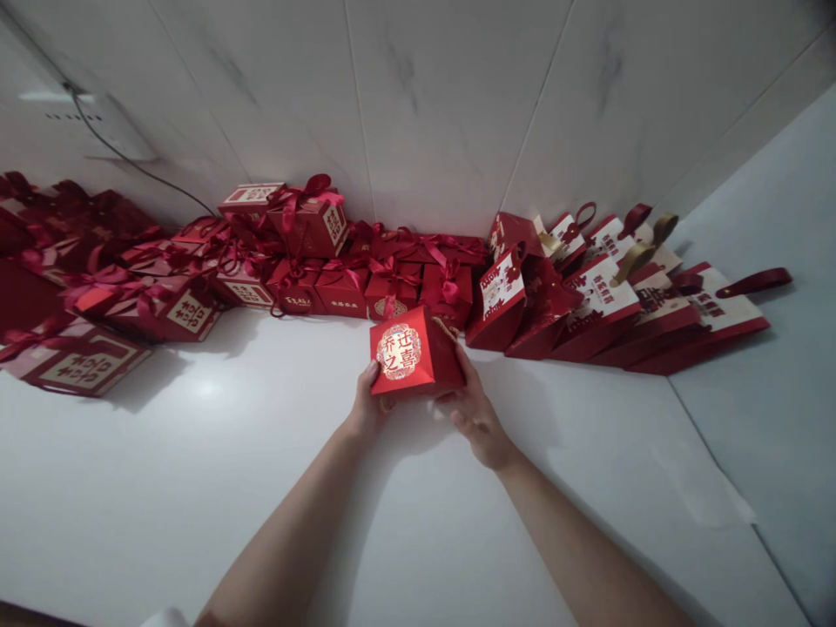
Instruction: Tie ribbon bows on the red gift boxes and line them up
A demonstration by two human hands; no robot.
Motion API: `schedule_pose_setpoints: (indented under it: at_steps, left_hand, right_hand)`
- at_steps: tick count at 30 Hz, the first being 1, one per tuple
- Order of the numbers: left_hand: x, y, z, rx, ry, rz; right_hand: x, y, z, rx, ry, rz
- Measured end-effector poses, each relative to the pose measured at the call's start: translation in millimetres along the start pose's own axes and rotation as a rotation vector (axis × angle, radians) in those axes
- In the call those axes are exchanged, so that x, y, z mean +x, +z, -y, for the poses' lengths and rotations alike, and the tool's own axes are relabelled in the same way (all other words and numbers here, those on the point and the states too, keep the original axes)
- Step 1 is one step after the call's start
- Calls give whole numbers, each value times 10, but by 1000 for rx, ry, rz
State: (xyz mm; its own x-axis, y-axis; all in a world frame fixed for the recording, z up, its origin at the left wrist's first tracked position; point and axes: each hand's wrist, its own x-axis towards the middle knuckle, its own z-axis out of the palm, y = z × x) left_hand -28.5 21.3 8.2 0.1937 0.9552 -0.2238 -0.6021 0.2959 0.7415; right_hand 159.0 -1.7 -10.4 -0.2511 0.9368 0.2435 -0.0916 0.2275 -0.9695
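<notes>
Between my two hands is a red gift box [446, 355] with a round gold-and-white emblem and Chinese characters on the side that faces me. My left hand [369, 402] grips its left edge, thumb on the front and the other fingers mostly hidden behind and below. On the right side, my right hand [480, 416] holds the box with its fingers along the side and under the lower edge. A bit of twisted cord shows at the upper right of the box. Just behind it stand red boxes tied with ribbon bows [392, 289].
Ribbon-tied red boxes [189, 311] line the wall at the left, some stacked. At the right, slanted red boxes with strap handles [597, 296] stand in a cluster. A dark cable [131, 164] hangs from a wall socket strip. The white table [196, 488] stretches toward me.
</notes>
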Motion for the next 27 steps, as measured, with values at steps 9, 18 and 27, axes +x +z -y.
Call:
schedule_pose_setpoints:
  at_steps: [9, 18, 27]
  left_hand:
    - [-12, -40, -41, -1, -78, 17]
    - [5, -73, -163, -73, -448, 277]
    - [24, -112, -173, 114, -439, 424]
  right_hand:
    - [-2, 62, 70, 27, 14, 11]
    - [7, 103, 53, -177, 48, -85]
    - [0, 78, 110, -146, 53, -58]
